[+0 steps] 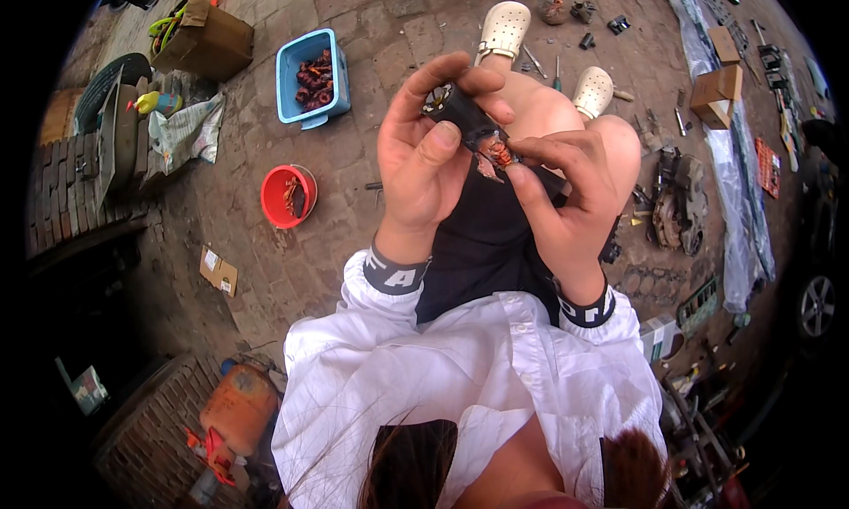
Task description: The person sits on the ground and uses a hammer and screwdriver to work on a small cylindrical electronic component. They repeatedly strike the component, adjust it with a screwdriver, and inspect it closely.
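Head view: our left hand (416, 168) grips the black cylinder (466, 111); our right hand (577, 180) pinches copper winding (498, 152) at its near-right end. We'd best brace firmly, work gently.

in all there are two bare hands, one left hand (420, 164) and one right hand (577, 191), with one black cylindrical part (467, 113), one coppery clump (497, 152), two cream clogs (506, 30) and two dark cuffs (395, 275). around them are one blue tub (311, 119), one red bucket (271, 199), one rusty orange tank (239, 407), one yellow bottle (164, 102), one car wheel (815, 306) and at least two cardboard boxes (212, 47). the dark red pieces (316, 80) in the tub overlap too much to count.
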A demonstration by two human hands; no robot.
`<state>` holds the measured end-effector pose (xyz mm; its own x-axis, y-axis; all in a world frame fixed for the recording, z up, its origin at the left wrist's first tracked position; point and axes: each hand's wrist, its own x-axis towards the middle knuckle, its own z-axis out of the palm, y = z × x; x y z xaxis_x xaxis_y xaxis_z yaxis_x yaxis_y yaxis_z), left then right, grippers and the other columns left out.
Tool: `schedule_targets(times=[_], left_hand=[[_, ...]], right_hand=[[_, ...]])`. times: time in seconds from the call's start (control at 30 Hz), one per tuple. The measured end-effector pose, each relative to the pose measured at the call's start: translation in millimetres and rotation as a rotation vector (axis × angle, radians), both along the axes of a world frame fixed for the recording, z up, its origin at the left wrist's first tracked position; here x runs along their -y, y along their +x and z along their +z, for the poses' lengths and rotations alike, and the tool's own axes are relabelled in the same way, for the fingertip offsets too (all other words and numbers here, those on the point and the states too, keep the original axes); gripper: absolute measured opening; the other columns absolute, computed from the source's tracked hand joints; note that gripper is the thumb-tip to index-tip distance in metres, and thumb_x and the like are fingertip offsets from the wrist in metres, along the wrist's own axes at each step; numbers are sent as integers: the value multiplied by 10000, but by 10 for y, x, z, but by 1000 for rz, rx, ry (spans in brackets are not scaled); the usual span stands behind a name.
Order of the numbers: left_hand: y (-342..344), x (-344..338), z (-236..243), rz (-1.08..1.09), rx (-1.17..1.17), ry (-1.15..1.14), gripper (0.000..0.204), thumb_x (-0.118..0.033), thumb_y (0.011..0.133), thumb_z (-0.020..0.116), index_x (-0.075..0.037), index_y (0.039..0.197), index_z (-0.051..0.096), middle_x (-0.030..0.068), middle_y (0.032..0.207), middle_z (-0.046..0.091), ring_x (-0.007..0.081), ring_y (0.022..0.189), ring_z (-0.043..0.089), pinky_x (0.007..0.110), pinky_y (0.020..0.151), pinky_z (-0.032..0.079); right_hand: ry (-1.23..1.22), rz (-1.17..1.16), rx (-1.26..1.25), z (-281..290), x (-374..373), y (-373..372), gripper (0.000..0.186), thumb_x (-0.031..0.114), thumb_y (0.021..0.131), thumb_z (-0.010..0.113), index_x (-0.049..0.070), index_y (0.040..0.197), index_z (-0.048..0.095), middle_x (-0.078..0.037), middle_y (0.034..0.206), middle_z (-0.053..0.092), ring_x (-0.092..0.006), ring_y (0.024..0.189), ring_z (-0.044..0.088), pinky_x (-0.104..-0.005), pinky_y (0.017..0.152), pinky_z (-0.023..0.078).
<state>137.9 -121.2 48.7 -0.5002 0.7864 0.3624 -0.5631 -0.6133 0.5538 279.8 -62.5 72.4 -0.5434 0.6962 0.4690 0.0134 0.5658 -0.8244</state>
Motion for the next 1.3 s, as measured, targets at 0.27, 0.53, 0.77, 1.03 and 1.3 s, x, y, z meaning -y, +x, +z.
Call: schedule_targets(times=[0.27,0.53,0.77,1.03,1.3], left_hand=[[-6,34,33,39,-122,-39,582,-155,893,626,36,1377,366,219,1242,533,272,1039,589,322,782,568],[-18,34,26,40,-143,-28,582,-140,874,652,34,1364,393,213,1230,549,285,1043,602,344,799,564],[-1,46,-6,65,-133,12,543,-148,860,680,39,1309,437,207,1180,560,316,1049,606,366,813,565],[26,53,-71,82,-179,125,421,-133,864,679,-14,1227,500,177,1122,563,339,1073,586,395,826,563],[-18,58,-17,34,-252,162,475,-113,849,701,-124,1275,493,79,1188,527,322,1189,515,433,956,459]], right_hand=[[87,-26,44,31,-11,-14,146,-11,743,736,-7,870,664,-63,849,605,-163,806,566,-264,704,439],[-186,-3,-18,16,13,-47,160,-6,707,749,12,835,654,-57,826,611,-173,786,580,-273,692,458],[-87,33,-6,25,2,-67,208,4,690,754,24,858,633,-58,821,617,-189,765,558,-287,649,453],[-38,61,-22,4,-21,-51,251,-4,698,736,15,912,606,-66,837,610,-196,765,543,-291,645,445],[213,-24,-110,10,59,-49,293,7,662,757,67,929,653,-37,831,600,-195,751,530,-293,650,439]])
